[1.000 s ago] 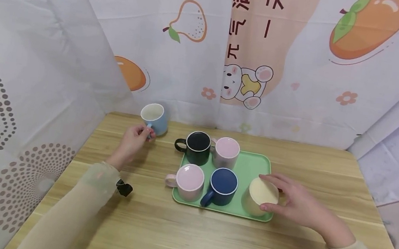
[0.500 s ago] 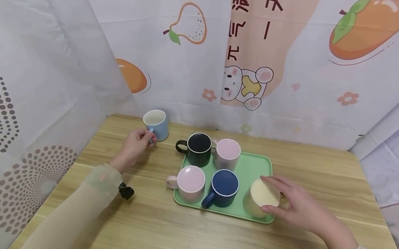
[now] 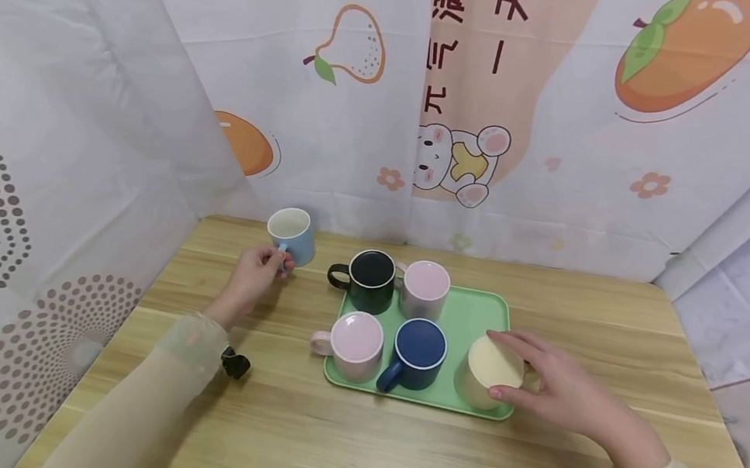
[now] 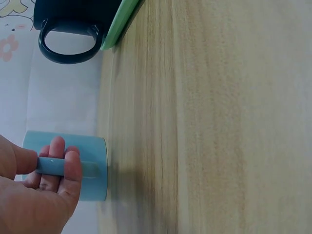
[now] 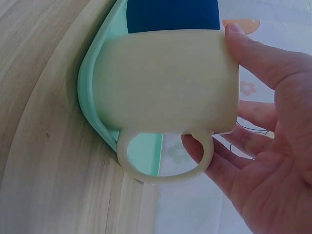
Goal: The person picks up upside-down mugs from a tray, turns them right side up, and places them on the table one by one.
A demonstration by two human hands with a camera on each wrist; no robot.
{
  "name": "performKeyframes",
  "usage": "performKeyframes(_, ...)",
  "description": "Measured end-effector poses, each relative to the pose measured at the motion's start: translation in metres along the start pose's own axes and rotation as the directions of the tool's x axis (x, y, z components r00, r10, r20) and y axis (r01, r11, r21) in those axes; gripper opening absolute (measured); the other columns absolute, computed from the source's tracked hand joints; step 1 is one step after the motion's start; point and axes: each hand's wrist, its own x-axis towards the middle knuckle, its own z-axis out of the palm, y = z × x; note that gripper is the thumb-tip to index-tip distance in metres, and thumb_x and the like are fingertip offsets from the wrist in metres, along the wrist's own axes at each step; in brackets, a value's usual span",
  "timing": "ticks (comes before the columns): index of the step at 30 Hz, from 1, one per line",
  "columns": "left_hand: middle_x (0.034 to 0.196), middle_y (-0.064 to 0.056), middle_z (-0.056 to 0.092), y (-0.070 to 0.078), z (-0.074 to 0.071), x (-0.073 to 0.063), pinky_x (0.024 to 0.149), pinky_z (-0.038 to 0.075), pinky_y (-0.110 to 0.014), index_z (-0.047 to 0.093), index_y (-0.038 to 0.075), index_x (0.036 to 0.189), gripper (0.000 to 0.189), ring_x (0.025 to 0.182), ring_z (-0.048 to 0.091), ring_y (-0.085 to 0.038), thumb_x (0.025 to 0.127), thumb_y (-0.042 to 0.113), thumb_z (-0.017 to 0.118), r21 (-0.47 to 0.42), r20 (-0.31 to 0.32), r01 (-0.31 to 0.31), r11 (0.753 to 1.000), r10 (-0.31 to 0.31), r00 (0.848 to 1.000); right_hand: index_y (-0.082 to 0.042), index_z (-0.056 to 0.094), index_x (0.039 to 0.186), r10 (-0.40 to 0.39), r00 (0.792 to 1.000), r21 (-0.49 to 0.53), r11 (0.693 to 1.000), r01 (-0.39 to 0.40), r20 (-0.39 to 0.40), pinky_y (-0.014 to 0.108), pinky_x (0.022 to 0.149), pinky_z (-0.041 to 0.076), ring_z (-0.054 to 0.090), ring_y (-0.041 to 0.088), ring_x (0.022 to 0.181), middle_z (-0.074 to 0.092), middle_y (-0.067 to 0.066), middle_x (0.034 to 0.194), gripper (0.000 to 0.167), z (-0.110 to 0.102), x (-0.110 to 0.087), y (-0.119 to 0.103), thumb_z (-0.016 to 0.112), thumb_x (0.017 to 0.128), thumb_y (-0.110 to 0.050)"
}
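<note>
At the back left of the table, my left hand (image 3: 254, 274) holds a light blue mug (image 3: 299, 246) by its handle; the left wrist view shows thumb and fingers around that handle (image 4: 51, 166). The mug is upright, its inside white. On the right, my right hand (image 3: 554, 381) spans the rim of a cream mug (image 3: 480, 379), thumb on the near side and index finger on the far side. This mug stands at the right end of a green tray (image 3: 474, 309). Its handle (image 5: 168, 178) points right, with a fingertip behind it in the right wrist view.
Also on the tray are a black mug (image 3: 370, 296) and a pink mug (image 3: 423, 302) at the back, with another pink mug (image 3: 355, 352) and a navy mug (image 3: 420, 361) in front. A patterned curtain (image 3: 358, 146) hangs behind the wooden table (image 3: 335, 448).
My left hand has brought the light blue mug slightly down and nearer in the head view. The right hand and the mugs on the tray stay in place.
</note>
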Motion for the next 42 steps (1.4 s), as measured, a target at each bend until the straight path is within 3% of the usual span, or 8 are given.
performKeyframes(6, 0.123, -0.023, 0.07, -0.001, -0.002, -0.001, 0.101, 0.059, -0.035, 0.066, -0.013, 0.125, 0.038, 0.111, 0.066, -0.022, 0.119, 0.018, 0.046, 0.065, -0.004, -0.025, 0.998, 0.026, 1.0, -0.011, 0.06, 0.155, -0.01, 1.0, -0.001, 1.0, 0.01, 0.0, 0.041, 0.087, 0.06, 0.065, 0.014, 0.106, 0.065, 0.014, 0.147, 0.076, 0.0, 0.001, -0.001, 0.089, 0.093, -0.044)
performKeyframes(11, 0.124, -0.022, 0.071, 0.001, -0.006, -0.001, 0.099, 0.053, -0.036, 0.07, -0.008, 0.124, 0.039, 0.114, 0.062, -0.027, 0.119, 0.023, 0.047, 0.208, -0.014, -0.039, 0.977, 0.042, 0.999, -0.011, 0.06, 0.155, -0.004, 1.0, -0.007, 1.0, 0.004, 0.006, 0.042, 0.088, 0.06, 0.064, 0.015, 0.107, 0.065, 0.014, 0.147, 0.077, 0.0, 0.001, -0.001, 0.089, 0.093, -0.045)
performKeyframes(15, 0.126, -0.023, 0.068, 0.008, -0.011, -0.006, 0.095, 0.049, -0.039, 0.069, -0.007, 0.131, 0.041, 0.112, 0.058, -0.03, 0.118, 0.026, 0.049, 0.308, -0.028, -0.01, 0.951, 0.019, 0.999, -0.01, 0.06, 0.155, 0.004, 1.0, -0.004, 1.0, -0.004, 0.013, 0.042, 0.088, 0.06, 0.064, 0.014, 0.106, 0.065, 0.015, 0.147, 0.077, -0.001, 0.001, -0.001, 0.088, 0.093, -0.046)
performKeyframes(19, 0.128, -0.023, 0.065, 0.017, -0.014, -0.012, 0.096, 0.049, -0.042, 0.064, -0.007, 0.139, 0.043, 0.114, 0.057, -0.032, 0.116, 0.027, 0.051, 0.324, -0.063, 0.018, 0.946, 0.002, 0.998, -0.01, 0.06, 0.155, 0.008, 1.0, 0.008, 1.0, -0.009, 0.017, 0.039, 0.084, 0.059, 0.062, 0.012, 0.101, 0.065, 0.015, 0.146, 0.077, -0.001, 0.001, -0.001, 0.088, 0.093, -0.045)
performKeyframes(27, 0.114, -0.019, 0.071, 0.033, -0.008, -0.021, 0.085, 0.049, -0.029, 0.071, -0.004, 0.125, 0.031, 0.101, 0.063, -0.028, 0.109, 0.019, 0.058, 0.381, -0.143, -0.122, 0.916, 0.189, 0.972, -0.01, 0.06, 0.155, 0.012, 1.0, 0.011, 1.0, -0.012, 0.015, 0.043, 0.086, 0.061, 0.066, 0.018, 0.108, 0.065, 0.016, 0.147, 0.077, -0.001, 0.002, -0.002, 0.088, 0.093, -0.045)
performKeyframes(31, 0.106, -0.017, 0.074, 0.043, 0.006, -0.029, 0.078, 0.051, -0.027, 0.073, -0.004, 0.12, 0.026, 0.092, 0.065, -0.025, 0.106, 0.014, 0.061, 0.411, -0.098, -0.217, 0.885, 0.28, 0.955, -0.01, 0.06, 0.155, 0.015, 1.0, 0.007, 1.0, -0.015, 0.014, 0.046, 0.088, 0.061, 0.067, 0.022, 0.112, 0.065, 0.016, 0.147, 0.077, -0.001, 0.002, -0.002, 0.089, 0.093, -0.045)
performKeyframes(35, 0.105, -0.017, 0.074, 0.049, 0.023, -0.033, 0.08, 0.056, -0.036, 0.071, -0.005, 0.123, 0.026, 0.092, 0.068, -0.028, 0.105, 0.011, 0.062, 0.438, -0.011, -0.301, 0.847, 0.34, 0.94, -0.011, 0.06, 0.155, 0.021, 1.0, 0.006, 1.0, -0.022, 0.016, 0.046, 0.088, 0.061, 0.068, 0.025, 0.115, 0.065, 0.017, 0.147, 0.077, -0.001, 0.002, -0.001, 0.089, 0.093, -0.045)
performKeyframes(42, 0.125, -0.023, 0.074, 0.046, 0.047, -0.027, 0.091, 0.063, -0.049, 0.067, -0.007, 0.135, 0.035, 0.103, 0.075, -0.033, 0.104, 0.009, 0.064, 0.495, 0.142, -0.384, 0.779, 0.364, 0.921, -0.01, 0.059, 0.156, 0.028, 0.999, 0.012, 1.0, -0.028, 0.028, 0.046, 0.089, 0.061, 0.067, 0.029, 0.119, 0.064, 0.018, 0.148, 0.078, -0.002, 0.002, -0.002, 0.088, 0.093, -0.046)
